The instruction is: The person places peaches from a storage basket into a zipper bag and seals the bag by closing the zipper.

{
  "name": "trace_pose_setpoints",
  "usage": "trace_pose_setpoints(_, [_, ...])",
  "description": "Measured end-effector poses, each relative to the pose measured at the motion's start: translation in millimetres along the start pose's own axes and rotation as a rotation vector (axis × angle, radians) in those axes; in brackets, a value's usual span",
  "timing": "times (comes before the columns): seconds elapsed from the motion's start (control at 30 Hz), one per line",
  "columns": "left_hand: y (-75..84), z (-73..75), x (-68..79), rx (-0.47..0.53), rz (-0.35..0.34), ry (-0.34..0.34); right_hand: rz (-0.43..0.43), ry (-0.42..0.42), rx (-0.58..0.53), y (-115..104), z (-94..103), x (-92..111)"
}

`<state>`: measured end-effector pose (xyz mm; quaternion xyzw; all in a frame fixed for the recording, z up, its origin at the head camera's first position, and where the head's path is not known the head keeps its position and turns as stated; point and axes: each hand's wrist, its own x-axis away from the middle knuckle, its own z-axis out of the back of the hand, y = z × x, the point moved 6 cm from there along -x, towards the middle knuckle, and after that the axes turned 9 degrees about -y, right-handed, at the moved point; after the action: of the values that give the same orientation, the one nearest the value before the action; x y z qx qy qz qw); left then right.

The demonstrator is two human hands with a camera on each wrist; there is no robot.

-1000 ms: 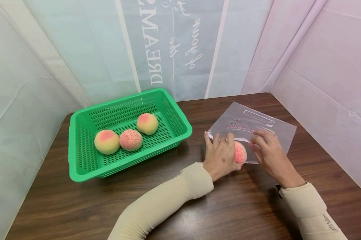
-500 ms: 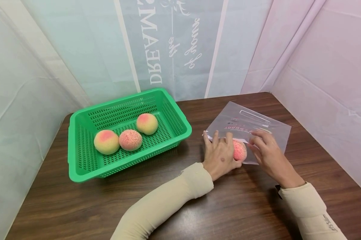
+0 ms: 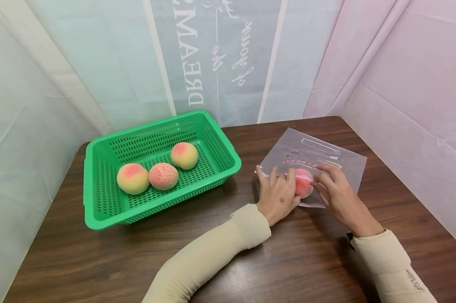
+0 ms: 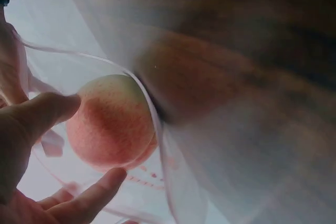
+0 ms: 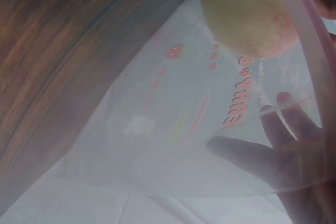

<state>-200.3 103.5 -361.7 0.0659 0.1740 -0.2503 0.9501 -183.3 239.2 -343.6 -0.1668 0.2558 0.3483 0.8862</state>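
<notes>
A pink speckled peach [image 3: 304,189] sits at the mouth of a clear plastic bag [image 3: 326,149] with pink printing. My left hand [image 3: 276,194] holds this peach, its thumb and a finger touching opposite sides in the left wrist view, where the bag's rim crosses the peach [image 4: 113,124]. Some left fingers lie over the bag's edge. My right hand [image 3: 338,195] pinches the bag's open edge on the peach's right side. In the right wrist view, the peach [image 5: 252,14] and right-hand fingers [image 5: 247,153] show through the cloudy film.
A green perforated basket [image 3: 163,204] stands to the left on the brown wooden table [image 3: 220,261]. Inside it lie two yellow-pink peaches, one at left [image 3: 133,179] and one at back right [image 3: 184,155], with a speckled peach [image 3: 163,176] between. Pale curtains [image 3: 129,63] surround the table.
The peach has moved slightly up and into the bag, whose edge now crosses it. The bag has shifted a little left. The left hand has shifted slightly; the right hand stays nearly still.
</notes>
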Motion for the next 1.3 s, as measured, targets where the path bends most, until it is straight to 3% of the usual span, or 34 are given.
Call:
trace_pose_setpoints(0.13, [-0.1,1.1,0.4,0.005,0.010,-0.032,-0.003,-0.006,0.003,0.6,-0.5,-0.6])
trace_pose_setpoints(0.37, [-3.9,8.9,1.0,0.005,0.039,-0.167,0.003,0.003,0.010,1.3,0.8,-4.0])
trace_pose_setpoints(0.67, [-23.6,21.9,9.8,0.067,0.053,-0.310,-0.041,-0.030,0.012,3.2,-1.1,-2.1])
trace_pose_setpoints(1.0, [-28.9,39.7,25.9,0.012,-0.026,-0.268,-0.057,-0.007,0.014,2.8,-2.5,0.3])
trace_pose_setpoints(1.3, [-35.9,50.0,26.5,0.039,-0.089,-0.241,-0.040,0.004,0.007,3.8,-2.9,0.5])
